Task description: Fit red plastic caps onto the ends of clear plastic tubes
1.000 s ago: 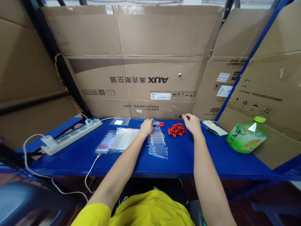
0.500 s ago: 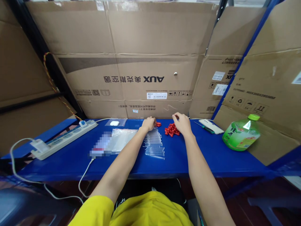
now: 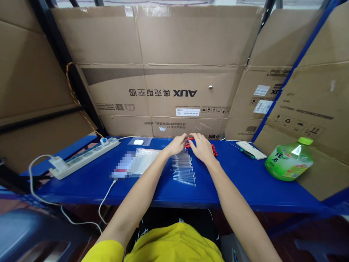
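My left hand [image 3: 177, 144] is at the far end of a row of thin clear plastic tubes [image 3: 183, 168], its fingers pinched. What sits between those fingertips is too small to make out. Close beside it, my right hand [image 3: 202, 147] is curled with thumb and fingers around a small red piece [image 3: 191, 138], near the left fingertips. Partly hidden behind my right hand lies a pile of small red pieces [image 3: 215, 150]. A few more red pieces lie beneath the two hands at the head of the tube row.
Clear zip bags [image 3: 144, 162] and a blurred-out device on a white cable lie left. Behind them are a power strip [image 3: 87, 157] and white case [image 3: 138, 142]. Rightward sit a green screwdriver [image 3: 247, 153], white flat object [image 3: 252, 150] and green-tea bottle [image 3: 289, 160]. Cardboard [image 3: 169, 43] walls the back.
My right hand has moved left from the red pile to meet my left hand above the tubes, with a red piece now at its fingertips. The view has shifted slightly.
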A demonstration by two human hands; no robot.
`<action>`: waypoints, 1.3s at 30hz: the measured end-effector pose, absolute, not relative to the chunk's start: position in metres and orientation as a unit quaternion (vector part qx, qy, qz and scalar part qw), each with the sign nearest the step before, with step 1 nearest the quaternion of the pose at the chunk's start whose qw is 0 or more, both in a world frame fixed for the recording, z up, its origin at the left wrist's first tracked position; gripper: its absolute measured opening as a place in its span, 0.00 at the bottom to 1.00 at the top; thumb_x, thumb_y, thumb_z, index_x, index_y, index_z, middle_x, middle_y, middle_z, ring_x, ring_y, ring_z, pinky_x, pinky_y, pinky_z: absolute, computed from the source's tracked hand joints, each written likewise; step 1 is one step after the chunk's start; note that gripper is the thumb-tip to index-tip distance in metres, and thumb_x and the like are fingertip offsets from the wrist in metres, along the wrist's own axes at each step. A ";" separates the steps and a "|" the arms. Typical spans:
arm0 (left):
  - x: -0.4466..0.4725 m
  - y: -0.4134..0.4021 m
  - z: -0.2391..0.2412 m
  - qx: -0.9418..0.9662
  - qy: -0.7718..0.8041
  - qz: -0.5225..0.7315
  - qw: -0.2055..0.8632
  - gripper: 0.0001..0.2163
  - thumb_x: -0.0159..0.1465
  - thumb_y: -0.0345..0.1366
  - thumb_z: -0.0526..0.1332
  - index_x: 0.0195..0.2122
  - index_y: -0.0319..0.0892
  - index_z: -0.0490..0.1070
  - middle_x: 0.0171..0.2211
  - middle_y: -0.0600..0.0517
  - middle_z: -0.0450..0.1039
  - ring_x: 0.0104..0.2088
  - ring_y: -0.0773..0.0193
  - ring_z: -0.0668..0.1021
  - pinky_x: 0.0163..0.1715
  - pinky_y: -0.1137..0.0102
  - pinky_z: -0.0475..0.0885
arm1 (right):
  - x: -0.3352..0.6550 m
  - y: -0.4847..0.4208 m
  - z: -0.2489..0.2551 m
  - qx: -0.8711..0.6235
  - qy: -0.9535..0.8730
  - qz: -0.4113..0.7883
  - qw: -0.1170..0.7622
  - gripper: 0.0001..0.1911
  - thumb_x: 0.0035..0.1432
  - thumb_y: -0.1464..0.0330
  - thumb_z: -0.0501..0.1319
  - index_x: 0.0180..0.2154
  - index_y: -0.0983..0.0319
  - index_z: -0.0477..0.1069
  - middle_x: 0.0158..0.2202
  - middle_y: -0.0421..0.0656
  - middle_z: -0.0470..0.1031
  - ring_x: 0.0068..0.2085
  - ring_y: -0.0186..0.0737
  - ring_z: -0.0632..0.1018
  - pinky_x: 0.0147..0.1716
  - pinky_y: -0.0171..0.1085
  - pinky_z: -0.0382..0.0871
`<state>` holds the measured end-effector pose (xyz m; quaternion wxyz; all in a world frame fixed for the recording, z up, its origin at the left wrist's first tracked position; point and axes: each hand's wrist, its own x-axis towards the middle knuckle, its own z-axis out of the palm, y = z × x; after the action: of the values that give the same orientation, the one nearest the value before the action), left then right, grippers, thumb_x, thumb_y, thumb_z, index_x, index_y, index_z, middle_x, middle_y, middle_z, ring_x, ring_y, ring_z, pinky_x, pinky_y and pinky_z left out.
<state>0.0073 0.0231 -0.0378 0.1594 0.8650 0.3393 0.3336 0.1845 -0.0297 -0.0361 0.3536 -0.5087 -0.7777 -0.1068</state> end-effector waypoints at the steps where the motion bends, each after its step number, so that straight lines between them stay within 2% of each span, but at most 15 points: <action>1: 0.006 0.020 -0.037 0.865 0.343 0.329 0.160 0.09 0.72 0.33 0.49 0.41 0.41 0.68 0.39 0.47 0.78 0.40 0.60 0.79 0.42 0.69 0.71 | 0.182 -0.030 -0.038 -0.510 -0.782 -0.107 0.342 0.15 0.70 0.62 0.54 0.54 0.59 0.70 0.48 0.48 0.75 0.49 0.48 0.75 0.47 0.40 0.65; 4: 0.004 0.013 -0.037 0.871 0.360 0.305 0.139 0.11 0.72 0.33 0.49 0.36 0.41 0.69 0.35 0.47 0.78 0.37 0.60 0.79 0.40 0.69 0.71 | 0.179 -0.029 -0.042 -0.518 -0.783 -0.108 0.328 0.11 0.69 0.63 0.55 0.48 0.59 0.72 0.45 0.47 0.75 0.45 0.45 0.76 0.41 0.38 0.64; 8: 0.001 0.010 -0.037 0.882 0.365 0.281 0.103 0.13 0.73 0.34 0.49 0.36 0.40 0.70 0.34 0.47 0.78 0.35 0.60 0.78 0.38 0.69 0.69 | 0.179 -0.026 -0.046 -0.515 -0.785 -0.111 0.326 0.09 0.68 0.64 0.55 0.43 0.59 0.73 0.42 0.46 0.75 0.42 0.44 0.76 0.37 0.36 0.61; 17: -0.002 0.011 -0.044 0.891 0.348 0.276 0.093 0.14 0.73 0.35 0.50 0.34 0.39 0.71 0.31 0.49 0.76 0.31 0.64 0.75 0.35 0.71 0.66 | 0.172 -0.022 -0.052 -0.495 -0.800 -0.113 0.319 0.08 0.65 0.69 0.55 0.39 0.61 0.73 0.36 0.46 0.76 0.36 0.42 0.74 0.36 0.37 0.59; 26: -0.003 0.016 -0.049 0.889 0.322 0.299 0.130 0.14 0.74 0.37 0.50 0.37 0.38 0.72 0.33 0.48 0.77 0.32 0.65 0.75 0.35 0.72 0.65 | 0.169 -0.015 -0.060 -0.500 -0.788 -0.122 0.337 0.10 0.64 0.71 0.54 0.36 0.61 0.74 0.35 0.46 0.77 0.34 0.41 0.74 0.35 0.36 0.58; 33: -0.009 0.013 -0.044 0.891 0.311 0.304 0.127 0.16 0.74 0.39 0.49 0.36 0.39 0.72 0.31 0.50 0.75 0.32 0.65 0.74 0.36 0.73 0.65 | 0.169 -0.015 -0.062 -0.480 -0.782 -0.072 0.390 0.08 0.63 0.70 0.54 0.38 0.61 0.71 0.35 0.45 0.77 0.35 0.40 0.75 0.36 0.35 0.61; 39: -0.012 0.007 -0.039 0.888 0.315 0.326 0.076 0.10 0.71 0.37 0.54 0.41 0.41 0.74 0.40 0.48 0.78 0.40 0.61 0.78 0.42 0.70 0.69 | 0.175 -0.015 -0.059 -0.495 -0.761 -0.008 0.420 0.12 0.63 0.63 0.57 0.46 0.61 0.70 0.40 0.46 0.79 0.36 0.41 0.77 0.38 0.35 0.64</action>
<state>-0.0116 0.0071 -0.0395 0.0759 0.8880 0.3151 0.3262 0.1746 -0.0149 -0.0589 0.4196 -0.4952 -0.7607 -0.0082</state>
